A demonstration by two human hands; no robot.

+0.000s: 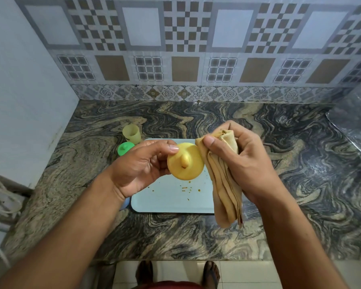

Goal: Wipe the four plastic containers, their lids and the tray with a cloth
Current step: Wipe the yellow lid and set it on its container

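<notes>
Your left hand pinches the yellow lid by its rim only, so a firm rub could flip it out. Your right hand is closed round the folded tan cloth, touching the lid's right edge. Below, crumbs dot the pale tray on the bench. Beyond, a green lid and yellow container wait.

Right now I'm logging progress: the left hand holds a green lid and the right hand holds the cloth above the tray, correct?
Not quite: the lid in the left hand is yellow, as the head view shows. The right hand holds the cloth above the tray.
</notes>
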